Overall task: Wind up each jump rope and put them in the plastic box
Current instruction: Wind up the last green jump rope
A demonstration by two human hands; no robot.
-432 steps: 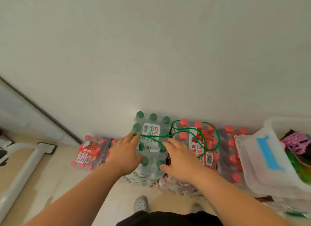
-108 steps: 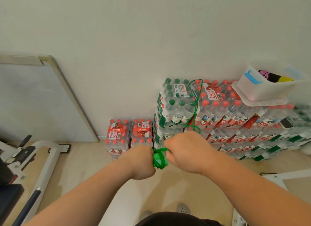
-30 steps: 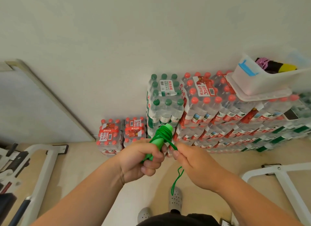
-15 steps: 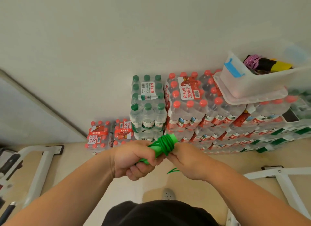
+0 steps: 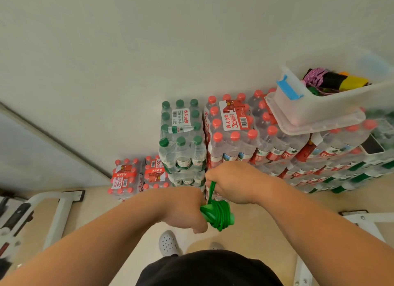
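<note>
A green jump rope (image 5: 218,215) is coiled in several turns around its green handles, in front of my waist. My left hand (image 5: 185,209) grips the handles from the left, fingers curled under. My right hand (image 5: 232,182) sits just above the coil and pinches the short loose end of the cord, which runs up from the coil into my fingers. The clear plastic box (image 5: 319,103) with a blue latch stands at the upper right on stacked water packs; wound ropes in purple, black and yellow lie inside it.
Shrink-wrapped packs of water bottles (image 5: 230,126) with red and green caps are stacked against the white wall. Two lower packs (image 5: 136,177) sit on the floor at left. White metal frames (image 5: 53,217) flank both sides. My grey shoes (image 5: 168,243) stand on the beige floor.
The coil has dropped lower and turned so the handles point right. My right hand has lifted the last of the dangling cord above the coil; no loose tail hangs down now.
</note>
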